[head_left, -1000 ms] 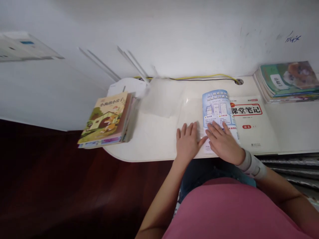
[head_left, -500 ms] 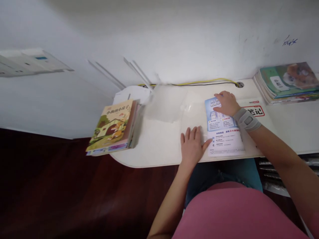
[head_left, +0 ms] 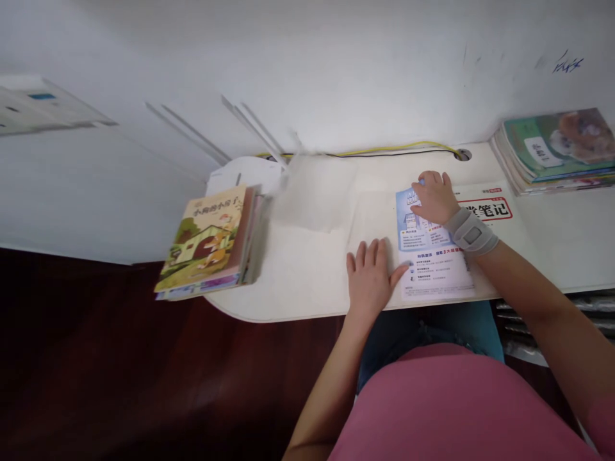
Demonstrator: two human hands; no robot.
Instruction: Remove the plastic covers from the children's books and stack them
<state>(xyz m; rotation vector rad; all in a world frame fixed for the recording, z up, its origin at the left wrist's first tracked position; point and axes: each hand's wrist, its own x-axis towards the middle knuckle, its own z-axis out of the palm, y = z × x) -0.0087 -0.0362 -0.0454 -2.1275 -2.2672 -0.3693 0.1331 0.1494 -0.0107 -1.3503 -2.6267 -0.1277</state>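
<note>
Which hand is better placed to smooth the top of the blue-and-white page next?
Probably the right hand: its fingers are at the top of the blue-and-white page. The left hand is lower down, its thumb by the page's left edge.

A white desk [head_left: 298, 282] bears two book stacks [head_left: 202, 240] with a pale book [head_left: 507, 246] between them.

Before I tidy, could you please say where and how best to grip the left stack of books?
I'd grip the stack of books by its exposed near edge, from the front: the left corner seems to overhang the table, perhaps leaving finger room.
</note>
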